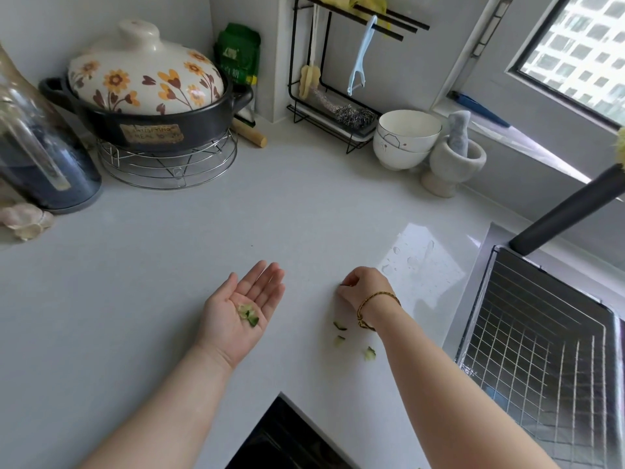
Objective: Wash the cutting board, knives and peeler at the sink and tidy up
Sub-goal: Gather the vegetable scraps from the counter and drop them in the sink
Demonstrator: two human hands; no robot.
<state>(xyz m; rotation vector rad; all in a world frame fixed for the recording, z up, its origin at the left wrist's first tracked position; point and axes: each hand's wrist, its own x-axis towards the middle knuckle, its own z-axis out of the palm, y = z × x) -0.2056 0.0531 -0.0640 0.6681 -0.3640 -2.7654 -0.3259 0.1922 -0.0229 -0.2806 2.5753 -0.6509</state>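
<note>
Peeler [362,53] near-upright, blade end down

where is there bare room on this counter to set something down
Widest bare patch: the counter middle, between the clay pot, the bowls and the left hand. Wet drops lie between the right hand and the sink. Crowded: the back corner with rack, bowls and mortar; peel scraps by the right wrist.

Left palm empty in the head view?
No, green peel scraps lie in the upturned palm of the left hand.
</note>
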